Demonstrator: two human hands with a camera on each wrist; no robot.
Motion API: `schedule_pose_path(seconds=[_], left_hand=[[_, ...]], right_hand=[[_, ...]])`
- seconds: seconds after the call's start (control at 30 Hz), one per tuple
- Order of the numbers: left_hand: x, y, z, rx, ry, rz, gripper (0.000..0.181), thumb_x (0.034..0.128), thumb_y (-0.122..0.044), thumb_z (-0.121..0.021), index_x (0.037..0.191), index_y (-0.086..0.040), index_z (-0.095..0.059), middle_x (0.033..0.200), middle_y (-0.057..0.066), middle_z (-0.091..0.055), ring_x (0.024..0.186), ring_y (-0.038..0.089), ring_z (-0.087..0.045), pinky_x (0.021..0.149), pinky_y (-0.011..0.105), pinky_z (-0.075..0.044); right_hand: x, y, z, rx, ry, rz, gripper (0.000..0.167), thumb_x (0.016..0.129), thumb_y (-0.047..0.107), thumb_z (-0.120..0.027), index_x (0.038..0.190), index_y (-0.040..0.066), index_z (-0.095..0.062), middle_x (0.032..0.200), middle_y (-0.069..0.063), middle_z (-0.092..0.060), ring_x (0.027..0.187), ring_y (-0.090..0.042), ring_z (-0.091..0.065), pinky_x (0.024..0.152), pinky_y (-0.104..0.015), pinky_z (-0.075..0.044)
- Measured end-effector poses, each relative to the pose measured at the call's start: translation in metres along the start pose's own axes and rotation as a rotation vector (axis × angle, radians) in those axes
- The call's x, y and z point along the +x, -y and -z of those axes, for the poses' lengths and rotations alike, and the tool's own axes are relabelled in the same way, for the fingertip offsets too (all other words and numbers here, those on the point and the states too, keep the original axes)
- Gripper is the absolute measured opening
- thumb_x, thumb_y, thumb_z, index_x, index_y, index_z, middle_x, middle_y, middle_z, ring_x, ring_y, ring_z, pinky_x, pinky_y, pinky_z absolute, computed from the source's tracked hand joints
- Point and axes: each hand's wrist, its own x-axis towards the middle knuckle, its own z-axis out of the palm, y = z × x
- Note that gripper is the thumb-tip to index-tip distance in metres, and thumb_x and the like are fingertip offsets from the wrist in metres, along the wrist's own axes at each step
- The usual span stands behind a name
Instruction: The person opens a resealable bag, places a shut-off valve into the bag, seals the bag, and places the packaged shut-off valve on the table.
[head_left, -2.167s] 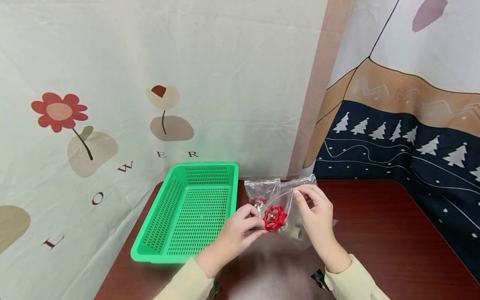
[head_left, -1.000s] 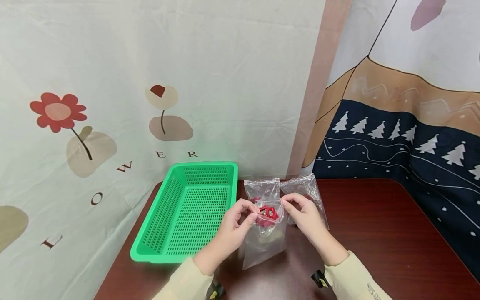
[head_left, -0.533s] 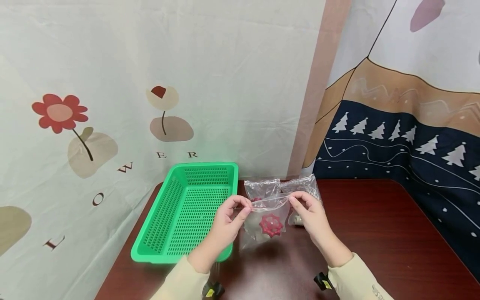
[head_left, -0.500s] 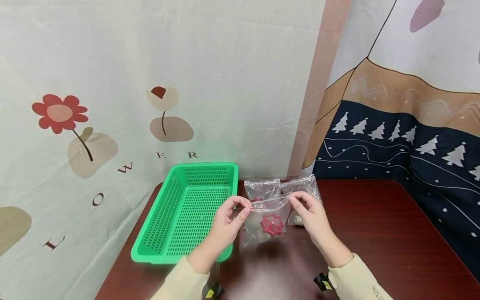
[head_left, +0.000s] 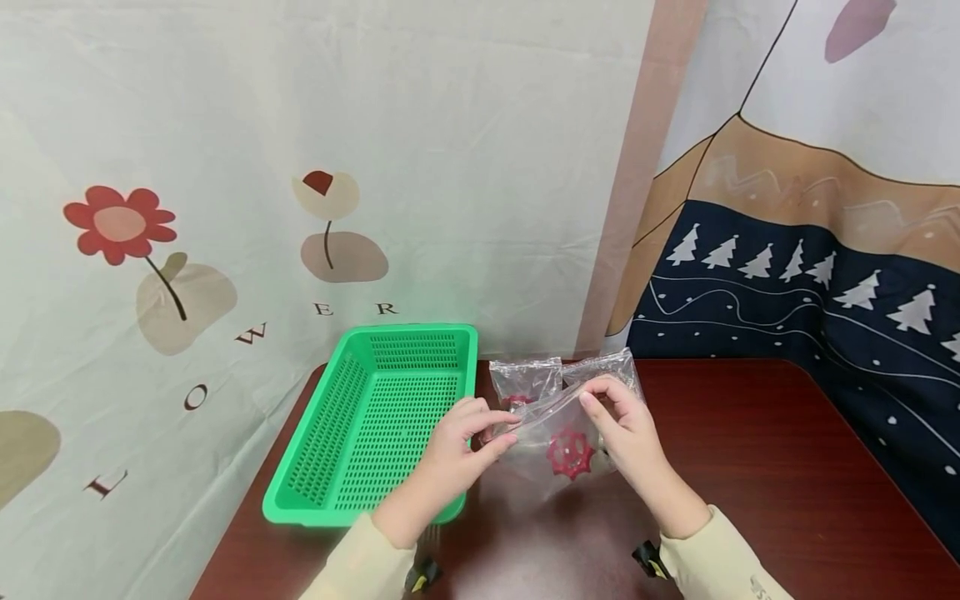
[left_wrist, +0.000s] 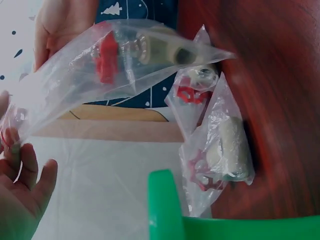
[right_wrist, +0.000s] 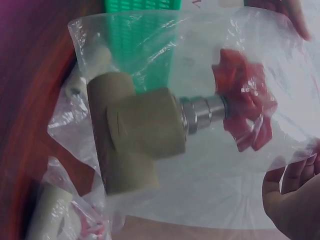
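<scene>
Between my hands hangs a clear zip bag (head_left: 525, 467), its top edge stretched on a slant, left end lower. Inside is a stop valve with a red handwheel (head_left: 572, 452); the right wrist view shows its beige tee-shaped plastic body (right_wrist: 145, 122) and metal neck. My left hand (head_left: 457, 446) pinches the bag's upper left corner between thumb and index finger, the other fingers loose. At the upper right end, my right hand (head_left: 628, 425) pinches the rim. Whether the seal is closed along its length I cannot tell.
Behind the held bag, two more bagged valves lie on the table, one left (head_left: 525, 377) and one right (head_left: 607, 367). A green perforated basket (head_left: 300, 467) stands left of them, close by my left hand. A printed curtain (head_left: 487, 167) hangs behind the table (head_left: 765, 467).
The valve, bare at my left fingers at first, has gone down into the bag. Both hands then stretched the bag's top; since then my left hand has lowered slightly and its fingers have loosened.
</scene>
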Motion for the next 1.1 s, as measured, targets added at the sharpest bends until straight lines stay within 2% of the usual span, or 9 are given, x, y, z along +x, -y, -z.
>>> schedule_pose_path(seconds=[0.13,0.3,0.4,0.53,0.63,0.77,0.87,1.0,1.1], left_hand=[[0.0,0.0,0.0,0.052,-0.012,0.049,0.009,0.0806,-0.019,-0.075,0.088,-0.023,-0.072,0.067,-0.008,-0.044,0.073,0.011,-0.043,0.065,0.016,-0.036],[0.003,-0.011,0.002,0.034,-0.11,0.062,0.013,0.0755,-0.006,-0.078,0.081,-0.014,-0.069,0.065,0.005,-0.045,0.072,0.019,-0.044,0.066,0.016,-0.034],[0.004,-0.014,0.003,0.001,-0.154,0.11,0.012,0.0745,-0.004,-0.078,0.078,-0.01,-0.069,0.067,0.009,-0.049,0.072,0.02,-0.047,0.065,0.017,-0.039],[0.001,-0.006,0.003,-0.003,-0.171,0.215,0.018,0.0741,-0.016,-0.081,0.073,-0.017,-0.063,0.07,0.0,-0.05,0.07,0.014,-0.05,0.06,0.02,-0.043],[-0.001,0.003,0.002,0.011,-0.166,0.26,0.028,0.0722,-0.025,-0.083,0.073,-0.02,-0.054,0.07,-0.004,-0.045,0.066,0.011,-0.046,0.056,0.02,-0.041],[-0.001,0.006,0.003,0.017,-0.138,0.286,0.034,0.0697,-0.026,-0.085,0.082,-0.017,-0.054,0.073,-0.001,-0.042,0.063,0.016,-0.044,0.056,0.022,-0.039],[0.001,0.005,0.003,0.042,-0.078,0.292,0.04,0.0677,-0.026,-0.086,0.096,-0.019,-0.059,0.082,0.001,-0.049,0.074,0.017,-0.049,0.065,0.024,-0.044],[0.007,0.0,0.001,0.083,0.008,0.23,0.046,0.0698,-0.033,-0.084,0.11,-0.025,-0.063,0.103,-0.004,-0.058,0.098,0.013,-0.051,0.081,0.029,-0.047],[0.014,-0.007,-0.004,0.09,0.066,0.193,0.04,0.0751,-0.038,-0.079,0.111,-0.027,-0.066,0.109,-0.012,-0.059,0.104,0.006,-0.049,0.083,0.03,-0.048]], right_hand=[[-0.002,-0.001,-0.001,-0.005,0.033,0.007,0.008,0.091,-0.003,-0.056,0.095,0.0,-0.062,0.09,0.009,-0.06,0.086,-0.005,-0.054,0.074,-0.013,-0.046],[-0.003,0.0,-0.002,0.001,0.032,-0.001,0.008,0.091,-0.004,-0.056,0.096,-0.002,-0.062,0.089,0.007,-0.06,0.084,-0.007,-0.053,0.071,-0.016,-0.045],[-0.003,0.001,-0.002,0.013,0.025,0.003,0.008,0.09,-0.005,-0.056,0.095,-0.004,-0.062,0.089,0.006,-0.06,0.084,-0.008,-0.053,0.071,-0.016,-0.045],[-0.002,0.002,-0.002,0.015,0.042,0.011,0.008,0.091,-0.004,-0.056,0.095,-0.002,-0.062,0.09,0.005,-0.06,0.085,-0.008,-0.053,0.073,-0.015,-0.046],[-0.002,0.003,-0.001,0.01,0.067,0.017,0.008,0.091,-0.004,-0.055,0.095,-0.001,-0.062,0.091,0.005,-0.059,0.086,-0.007,-0.053,0.073,-0.015,-0.046],[-0.001,0.002,0.001,0.007,0.095,0.03,0.008,0.091,-0.005,-0.055,0.095,-0.003,-0.061,0.091,0.004,-0.059,0.087,-0.006,-0.052,0.074,-0.015,-0.046],[-0.001,0.0,0.003,0.003,0.131,0.032,0.008,0.091,-0.006,-0.055,0.095,-0.003,-0.06,0.09,0.004,-0.058,0.085,-0.006,-0.052,0.072,-0.016,-0.047],[-0.002,-0.004,0.004,-0.022,0.193,0.037,0.01,0.09,-0.005,-0.056,0.096,0.002,-0.061,0.09,0.002,-0.057,0.083,-0.008,-0.052,0.07,-0.017,-0.048],[-0.003,-0.002,0.002,-0.042,0.22,0.047,0.013,0.09,-0.006,-0.056,0.096,0.005,-0.061,0.09,-0.001,-0.058,0.083,-0.009,-0.052,0.07,-0.019,-0.048]])
